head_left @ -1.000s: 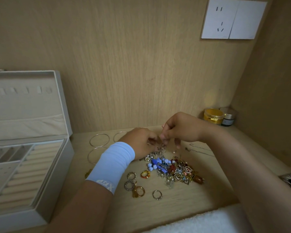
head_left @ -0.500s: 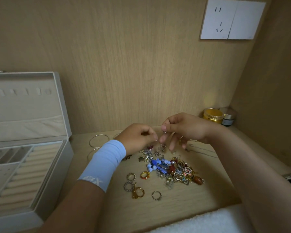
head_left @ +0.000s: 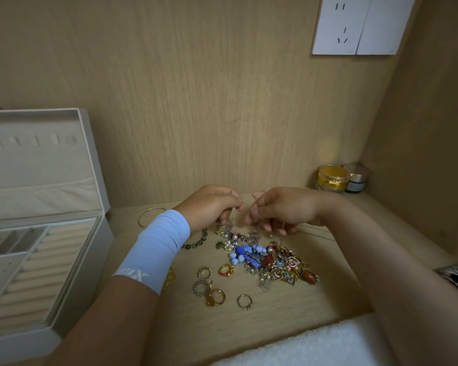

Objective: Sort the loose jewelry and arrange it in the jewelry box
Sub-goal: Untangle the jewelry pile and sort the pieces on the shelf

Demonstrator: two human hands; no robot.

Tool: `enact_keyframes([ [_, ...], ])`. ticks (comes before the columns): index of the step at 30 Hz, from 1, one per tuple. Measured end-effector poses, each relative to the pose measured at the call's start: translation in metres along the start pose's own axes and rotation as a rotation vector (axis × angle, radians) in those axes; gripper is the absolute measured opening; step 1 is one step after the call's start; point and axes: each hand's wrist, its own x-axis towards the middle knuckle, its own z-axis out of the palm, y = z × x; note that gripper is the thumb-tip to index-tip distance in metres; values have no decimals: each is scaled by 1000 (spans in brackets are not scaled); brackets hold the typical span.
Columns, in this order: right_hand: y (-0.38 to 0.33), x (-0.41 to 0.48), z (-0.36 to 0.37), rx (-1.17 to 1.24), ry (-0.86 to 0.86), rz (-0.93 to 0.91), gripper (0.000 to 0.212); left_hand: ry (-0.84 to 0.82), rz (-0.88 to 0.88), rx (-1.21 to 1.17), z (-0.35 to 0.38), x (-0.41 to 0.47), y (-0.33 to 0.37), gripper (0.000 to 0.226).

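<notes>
Barely begun, to judge by the box [head_left: 82, 281]: open well to the left of the pile [head_left: 265, 257], with nothing to see in its ring rolls or small compartments, though only partly in view. Not yet sorted either: a dense tangle of beads, charms and earrings in the pile on the surface [head_left: 275, 320], touching and overlapping throughout. Perhaps some first separating, judging from a few rings [head_left: 244, 301] lying apart on the near left side of the pile, a bead bracelet [head_left: 196, 241] just left of it, a bangle [head_left: 150, 216] farther left and behind, and a gold piece [head_left: 171, 280] half hidden under the sleeve [head_left: 159, 249] left of the pile. Above the far edge of the pile, left grip [head_left: 212, 204] and right grip [head_left: 280, 207] close together, each with fingers curled and pinched on a fine strand [head_left: 261, 220], seemingly one thin chain or wire running between them; too small to name for certain. Probably working a piece free of the tangle. Left to do, then, nearly everything: untangling the pile, grouping by kind, carrying rings to the rolls and the rest to the compartments of the box. Worth minding snags when tugging at any one chain.
</notes>
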Motion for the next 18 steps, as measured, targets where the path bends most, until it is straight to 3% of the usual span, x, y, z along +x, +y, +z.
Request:
enact_keyframes([
  [5, -8, -4, -2, 8, -62, 43, 28, -14, -11, -52, -4, -2, 1, 18],
  [9, -11, -12, -13, -17, 29, -77, 18, -22, 26, -158, -6, -6, 7, 21],
  [14, -11, -15, -19, 133, 157, -205, 23, -60, 105, -370, -1, -9, 23, 21],
  [18, -12, -12, -14, 312, 165, -249, 30, -85, 154, -457, 2, -12, 33, 23],
])
